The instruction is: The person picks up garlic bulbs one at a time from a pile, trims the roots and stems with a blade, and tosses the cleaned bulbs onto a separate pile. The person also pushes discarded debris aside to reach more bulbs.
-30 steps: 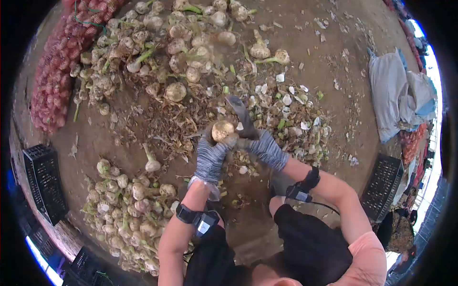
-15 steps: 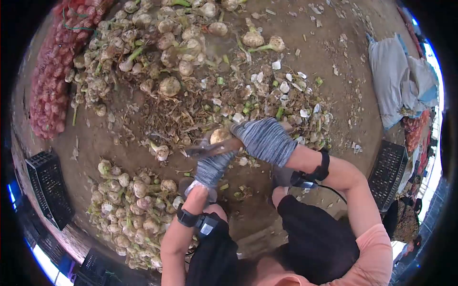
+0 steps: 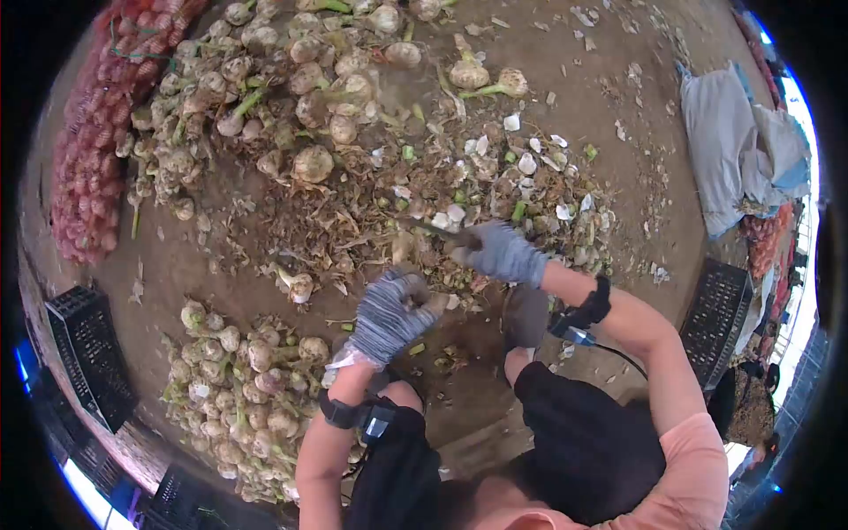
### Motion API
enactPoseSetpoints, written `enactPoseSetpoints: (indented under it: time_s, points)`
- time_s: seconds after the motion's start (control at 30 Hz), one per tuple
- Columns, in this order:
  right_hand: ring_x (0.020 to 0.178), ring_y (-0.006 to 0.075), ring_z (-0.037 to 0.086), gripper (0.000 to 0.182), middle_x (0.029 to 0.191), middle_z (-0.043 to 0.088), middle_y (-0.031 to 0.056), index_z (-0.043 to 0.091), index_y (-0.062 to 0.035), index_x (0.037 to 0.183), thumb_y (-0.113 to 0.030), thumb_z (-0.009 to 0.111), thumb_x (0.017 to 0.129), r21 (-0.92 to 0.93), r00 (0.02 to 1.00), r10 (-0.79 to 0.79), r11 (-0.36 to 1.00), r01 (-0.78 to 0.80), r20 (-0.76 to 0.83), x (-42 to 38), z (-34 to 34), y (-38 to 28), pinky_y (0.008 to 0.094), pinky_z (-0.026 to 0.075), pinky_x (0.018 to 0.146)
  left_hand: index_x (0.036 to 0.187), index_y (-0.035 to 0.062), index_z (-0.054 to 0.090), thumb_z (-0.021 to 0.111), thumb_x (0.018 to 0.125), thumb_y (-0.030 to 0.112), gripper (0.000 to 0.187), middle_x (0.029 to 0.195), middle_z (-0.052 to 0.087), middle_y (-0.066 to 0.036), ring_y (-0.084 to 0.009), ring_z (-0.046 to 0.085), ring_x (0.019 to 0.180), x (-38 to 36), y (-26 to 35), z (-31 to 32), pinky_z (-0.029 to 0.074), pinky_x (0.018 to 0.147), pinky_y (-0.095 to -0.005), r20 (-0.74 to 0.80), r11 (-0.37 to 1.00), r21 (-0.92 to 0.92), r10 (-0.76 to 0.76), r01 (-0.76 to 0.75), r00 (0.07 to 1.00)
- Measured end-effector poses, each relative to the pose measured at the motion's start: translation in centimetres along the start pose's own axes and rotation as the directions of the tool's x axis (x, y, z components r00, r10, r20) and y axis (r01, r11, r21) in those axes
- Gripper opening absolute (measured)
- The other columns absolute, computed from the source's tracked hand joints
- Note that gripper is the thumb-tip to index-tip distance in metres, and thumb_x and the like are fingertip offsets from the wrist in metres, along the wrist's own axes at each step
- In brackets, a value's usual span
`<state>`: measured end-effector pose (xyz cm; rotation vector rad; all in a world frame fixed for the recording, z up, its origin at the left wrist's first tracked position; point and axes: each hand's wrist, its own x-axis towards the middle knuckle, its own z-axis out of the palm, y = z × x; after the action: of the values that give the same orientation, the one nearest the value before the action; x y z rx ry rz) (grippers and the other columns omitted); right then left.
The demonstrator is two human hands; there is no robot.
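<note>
My left hand (image 3: 385,316), in a grey striped glove, is curled above the dirt floor. A tan, rounded garlic bulb (image 3: 430,309) shows at its fingertips, mostly hidden by the fingers. My right hand (image 3: 502,253), gloved too, grips a knife (image 3: 431,229) whose thin dark blade points left over the scraps. The knife and the bulb are apart. A pale blurred piece (image 3: 402,248) shows between the hands; I cannot make out its kind. Beyond them lies a litter of dry skins and cut stems (image 3: 353,216). A loose garlic bulb (image 3: 300,287) rests left of my left hand.
A pile of garlic bulbs (image 3: 252,380) lies at lower left, and a larger heap (image 3: 309,79) at the top. Red mesh sacks (image 3: 93,159) stand at far left. Black crates (image 3: 88,353) flank both sides. White sacks (image 3: 724,150) lie at right.
The knife was across the garlic bulb with both hands together. My left hand has drawn down and toward me; my right hand has moved slightly, its knife now clear of the bulb.
</note>
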<state>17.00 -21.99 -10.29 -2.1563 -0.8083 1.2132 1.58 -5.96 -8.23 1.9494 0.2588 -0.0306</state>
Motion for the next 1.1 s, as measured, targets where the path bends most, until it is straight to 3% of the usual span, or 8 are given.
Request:
enactPoseSetpoints:
  time_s: [0.27,0.43,0.53,0.67,0.83,0.93,1.0,1.1]
  points:
    - [0.077,0.0366,0.060,0.036,0.080,0.061,0.0229,0.059,0.0004,0.095,-0.030,0.052,0.079,-0.273,0.973,0.195,0.949,-0.156,0.122,-0.1,-1.5,0.8,0.0421,0.048,0.071,0.060,0.0082,0.057,0.071,0.063,0.012,0.015,0.074,0.060,-0.007,-0.0222,0.058,0.066,0.4,3.1,-2.9,0.048,0.058,-0.0314,-0.078,0.965,-0.103,0.232,-0.240,0.970]
    - [0.082,0.0369,0.060,0.040,0.089,0.061,0.0237,0.056,0.0015,0.101,-0.032,0.056,0.079,-0.008,0.880,0.162,0.983,-0.185,-0.446,2.2,-6.9,1.9,0.0421,0.047,0.074,0.066,0.0043,0.059,0.068,0.065,0.007,0.010,0.070,0.059,-0.008,-0.0219,0.056,0.064,-5.0,3.7,-10.3,0.043,0.053,-0.0309,-0.390,0.880,0.401,-0.088,0.255,0.917]
    - [0.094,0.0362,0.058,0.046,0.100,0.060,0.0225,0.053,0.0010,0.110,-0.029,0.062,0.076,-0.014,0.606,0.194,0.947,-0.321,-0.772,6.9,-12.2,4.8,0.0403,0.045,0.083,0.095,0.0031,0.060,0.067,0.072,0.015,0.027,0.091,0.060,-0.014,-0.0269,0.057,0.085,-13.9,-0.2,-16.9,0.046,0.072,-0.0329,-0.587,0.385,0.480,-0.526,0.788,0.615]
    - [0.099,0.0358,0.056,0.053,0.105,0.058,0.0233,0.053,0.0015,0.111,-0.032,0.066,0.072,0.074,0.605,0.294,0.929,-0.361,-0.740,11.0,-15.5,6.2,0.0389,0.043,0.087,0.124,0.0082,0.046,0.066,0.077,0.019,0.053,0.116,0.051,-0.019,-0.0292,0.052,0.104,-16.8,2.3,-19.2,0.045,0.083,-0.0364,-0.714,-0.096,0.482,-0.619,0.871,0.327]
    - [0.094,0.0334,0.058,0.057,0.100,0.061,0.0205,0.053,0.0023,0.108,-0.032,0.071,0.067,0.150,0.627,0.292,0.951,-0.269,-0.722,11.2,-14.5,7.5,0.0369,0.045,0.081,0.133,0.0068,0.033,0.068,0.073,0.007,0.070,0.128,0.043,-0.011,-0.0214,0.048,0.107,-10.0,4.8,-11.2,0.049,0.078,-0.0304,-0.578,0.833,-0.142,-0.508,0.535,0.638]
    - [0.090,0.0150,0.056,0.055,0.097,0.061,0.0093,0.049,0.0012,0.112,-0.022,0.075,0.069,0.316,0.728,0.192,0.948,0.037,-0.659,7.3,-10.2,5.1,0.0275,0.046,0.076,0.135,0.0035,0.028,0.068,0.071,0.007,0.075,0.133,0.038,-0.012,-0.0184,0.046,0.112,-4.6,6.1,-5.6,0.046,0.082,-0.0287,-0.359,0.969,0.076,-0.194,0.236,0.913]
    - [0.090,0.0214,0.059,0.060,0.101,0.061,0.0144,0.050,0.0002,0.113,-0.026,0.074,0.065,0.294,0.776,0.093,0.948,0.122,-0.623,3.7,-6.6,0.6,0.0321,0.046,0.079,0.136,0.0034,0.025,0.068,0.069,0.003,0.080,0.135,0.036,-0.012,-0.0163,0.049,0.107,-1.9,6.2,-3.1,0.048,0.077,-0.0256,-0.191,0.874,-0.330,-0.433,0.358,0.881]
    - [0.092,0.0201,0.058,0.055,0.104,0.060,0.0120,0.050,-0.0030,0.115,-0.027,0.070,0.070,0.292,0.874,-0.045,0.933,0.210,-0.483,0.6,-1.1,-2.3,0.0304,0.046,0.080,0.139,0.0070,0.013,0.066,0.072,0.003,0.086,0.120,0.047,-0.010,-0.0099,0.056,0.074,1.3,2.8,1.5,0.048,0.066,-0.0248,-0.178,0.925,-0.253,-0.334,0.285,0.926]
